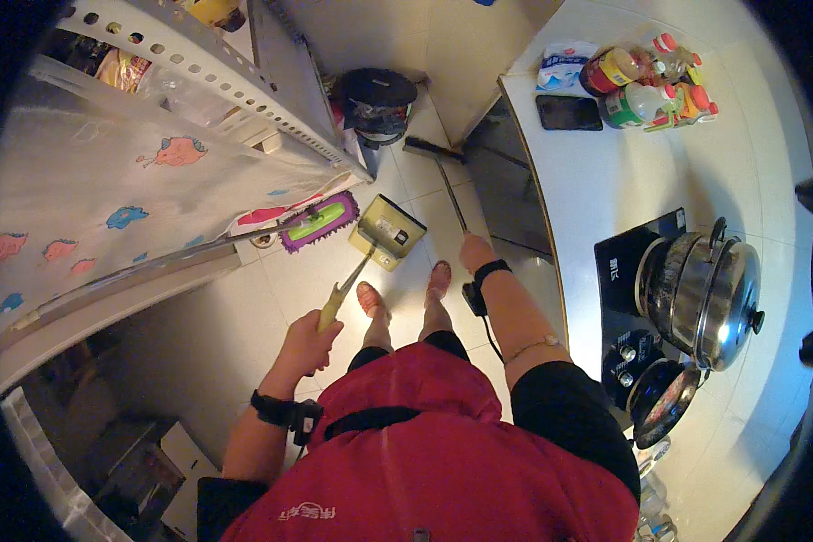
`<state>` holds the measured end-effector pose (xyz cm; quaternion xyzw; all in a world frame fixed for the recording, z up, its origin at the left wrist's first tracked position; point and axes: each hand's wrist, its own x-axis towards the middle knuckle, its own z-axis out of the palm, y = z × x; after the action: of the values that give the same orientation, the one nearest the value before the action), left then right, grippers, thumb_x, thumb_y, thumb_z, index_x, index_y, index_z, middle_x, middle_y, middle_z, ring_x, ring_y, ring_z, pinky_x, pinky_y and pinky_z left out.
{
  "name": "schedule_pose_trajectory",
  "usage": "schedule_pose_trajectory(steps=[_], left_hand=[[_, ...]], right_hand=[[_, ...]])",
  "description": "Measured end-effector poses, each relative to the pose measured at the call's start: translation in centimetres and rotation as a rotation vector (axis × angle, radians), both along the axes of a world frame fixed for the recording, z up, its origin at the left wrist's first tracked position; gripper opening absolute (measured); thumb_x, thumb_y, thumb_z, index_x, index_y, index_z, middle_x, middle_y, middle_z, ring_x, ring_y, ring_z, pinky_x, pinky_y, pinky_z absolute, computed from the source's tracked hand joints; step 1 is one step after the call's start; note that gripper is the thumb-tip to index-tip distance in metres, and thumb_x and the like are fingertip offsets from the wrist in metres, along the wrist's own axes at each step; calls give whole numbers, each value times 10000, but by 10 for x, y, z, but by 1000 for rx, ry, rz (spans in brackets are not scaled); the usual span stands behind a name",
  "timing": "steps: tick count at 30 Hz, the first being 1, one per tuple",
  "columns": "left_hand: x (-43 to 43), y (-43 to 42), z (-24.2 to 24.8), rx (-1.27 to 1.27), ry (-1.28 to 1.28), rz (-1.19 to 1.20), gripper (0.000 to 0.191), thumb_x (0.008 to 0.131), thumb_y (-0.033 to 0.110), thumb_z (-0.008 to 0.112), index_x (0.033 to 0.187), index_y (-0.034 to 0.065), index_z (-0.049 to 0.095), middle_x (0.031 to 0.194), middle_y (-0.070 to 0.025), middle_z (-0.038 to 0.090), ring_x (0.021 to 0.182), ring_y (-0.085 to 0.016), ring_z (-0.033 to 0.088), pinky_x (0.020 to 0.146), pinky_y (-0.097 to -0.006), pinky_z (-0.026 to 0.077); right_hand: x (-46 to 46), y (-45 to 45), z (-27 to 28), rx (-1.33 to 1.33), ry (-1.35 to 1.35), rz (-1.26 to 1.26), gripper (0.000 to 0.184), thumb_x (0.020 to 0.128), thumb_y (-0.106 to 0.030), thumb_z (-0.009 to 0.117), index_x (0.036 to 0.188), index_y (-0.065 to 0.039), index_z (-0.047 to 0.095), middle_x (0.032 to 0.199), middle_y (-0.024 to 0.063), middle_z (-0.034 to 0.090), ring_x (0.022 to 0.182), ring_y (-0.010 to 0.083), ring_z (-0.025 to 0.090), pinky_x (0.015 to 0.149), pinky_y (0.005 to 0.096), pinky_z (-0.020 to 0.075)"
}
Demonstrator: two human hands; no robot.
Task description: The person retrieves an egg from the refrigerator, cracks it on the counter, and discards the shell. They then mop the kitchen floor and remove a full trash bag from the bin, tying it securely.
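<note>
My left hand (309,344) grips the pale yellow-green handle of a long-handled dustpan (387,230). Its pan rests on the tiled floor ahead of my feet, the mouth facing away from me; I make out no debris in it. With my right hand (477,252) I hold the thin pole of a broom (434,150). The dark broom head lies on the floor near the cabinet's far corner, between the bin and the dark cabinet front. A flat mop (320,221) with a purple fringed pad and green plate sits left of the dustpan.
A black-lidded bin (379,101) stands at the far wall. To the left is a perforated metal shelf (196,74) with a patterned curtain (108,169). The right-hand counter (569,203) bears a gas stove (610,271), a lidded steel pot (725,305), a frying pan (667,406), bottles (633,105) and a phone (569,112).
</note>
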<state>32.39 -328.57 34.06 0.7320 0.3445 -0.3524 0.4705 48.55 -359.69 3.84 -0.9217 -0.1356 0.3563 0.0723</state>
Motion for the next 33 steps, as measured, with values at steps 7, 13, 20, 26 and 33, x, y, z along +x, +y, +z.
schedule_pose_trajectory(steps=[7, 13, 20, 26, 33], left_hand=[[5, 1, -7, -18, -51, -19, 272, 871, 257, 572, 867, -7, 506, 574, -51, 521, 394, -144, 528, 340, -287, 426], [-6, 13, -7, -36, -47, -25, 282, 873, 265, 574, 872, -6, 499, 582, -53, 521, 392, -143, 528, 339, -284, 426], [-24, 8, -11, -24, -28, -3, 271, 871, 277, 580, 874, 17, 501, 586, -43, 520, 399, -137, 528, 330, -281, 417], [-28, 7, -12, -54, -63, 8, 270, 867, 286, 580, 861, 26, 507, 587, -37, 520, 399, -132, 523, 328, -280, 402], [-12, 7, -5, -114, -165, -165, 299, 854, 311, 566, 818, 24, 493, 609, -77, 544, 413, -172, 534, 373, -314, 445]], right_hand=[[-87, -93, 136, 263, 473, -267, 467, 819, -111, 528, 1281, -114, 461, 751, 142, 623, 563, 233, 589, 505, 385, 478], [-130, -118, 180, 261, 494, -591, 632, 757, -24, 595, 1350, -166, 424, 695, 93, 585, 483, 157, 538, 383, 320, 418], [-94, -43, 56, 201, 465, -420, 420, 754, -50, 541, 1167, -2, 484, 817, 220, 623, 610, 322, 619, 514, 420, 496], [-131, -97, 140, 385, 618, -604, 612, 786, -48, 587, 1361, -150, 405, 585, 57, 550, 443, 134, 510, 387, 286, 419], [-128, -75, 230, 320, 622, -748, 532, 834, -97, 561, 1340, -130, 402, 714, 69, 581, 498, 155, 534, 414, 303, 445]])
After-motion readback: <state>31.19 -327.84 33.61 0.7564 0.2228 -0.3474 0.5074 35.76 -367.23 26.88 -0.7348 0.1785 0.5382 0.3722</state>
